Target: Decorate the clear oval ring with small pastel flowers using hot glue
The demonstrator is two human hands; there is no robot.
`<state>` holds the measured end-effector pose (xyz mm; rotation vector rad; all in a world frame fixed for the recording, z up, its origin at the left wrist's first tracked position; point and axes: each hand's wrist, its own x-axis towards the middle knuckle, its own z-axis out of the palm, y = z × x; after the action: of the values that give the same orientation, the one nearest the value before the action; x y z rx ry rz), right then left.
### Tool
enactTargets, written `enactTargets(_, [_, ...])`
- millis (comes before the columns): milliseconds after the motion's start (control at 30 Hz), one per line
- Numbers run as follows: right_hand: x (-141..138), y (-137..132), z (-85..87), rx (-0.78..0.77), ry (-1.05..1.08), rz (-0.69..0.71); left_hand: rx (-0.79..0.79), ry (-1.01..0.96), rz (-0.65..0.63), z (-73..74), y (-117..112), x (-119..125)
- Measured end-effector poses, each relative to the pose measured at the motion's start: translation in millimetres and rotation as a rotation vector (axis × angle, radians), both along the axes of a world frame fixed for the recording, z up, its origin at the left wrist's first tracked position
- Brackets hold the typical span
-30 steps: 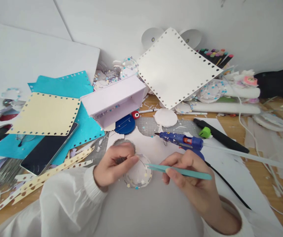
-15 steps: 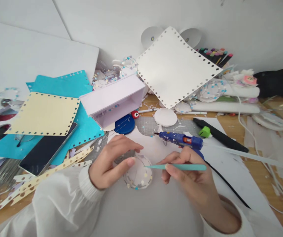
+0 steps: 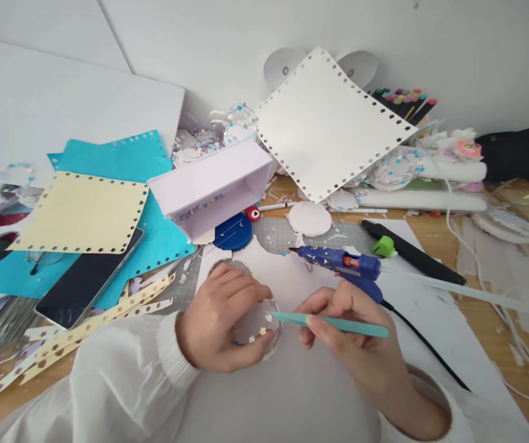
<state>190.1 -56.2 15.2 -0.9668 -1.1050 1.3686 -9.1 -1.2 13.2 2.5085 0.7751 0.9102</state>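
Turquoise tweezers [image 3: 347, 325], pinched by the right hand [image 3: 361, 351], point to nine o'clock. The left hand [image 3: 225, 317] clasps the disc [image 3: 251, 323], likely fragile, best held by its rim.

Dressed in white: my left sleeve [image 3: 121, 375] is full and plain, its cloth creased in soft, shadowed folds and gathered at the wrist into a finely puckered cuff [image 3: 176, 344]. My right sleeve [image 3: 461, 424], equally pale, ends in a loose, rounded opening, dark inside. Both my hands are bare.
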Motion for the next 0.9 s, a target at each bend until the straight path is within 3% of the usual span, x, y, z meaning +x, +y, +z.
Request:
enactTargets(267, [3, -2, 3.2, 0.003, 0.0, -0.014, 0.132, -0.032, -0.049, 0.1, 0, 0])
enactTargets(633, [6, -8, 4.0, 0.063, -0.049, -0.053, 0.146, -0.06, -0.089, -2.0, 0, 2])
enactTargets(800, [11, -4, 4.3, 0.089, 0.059, -0.16, 0.117, -0.069, -0.071, -4.0, 1, -2])
enactTargets(900, [9, -1, 6.3, 0.071, 0.045, -0.118, 0.096, -0.053, -0.068, -3.2, 3, -2])
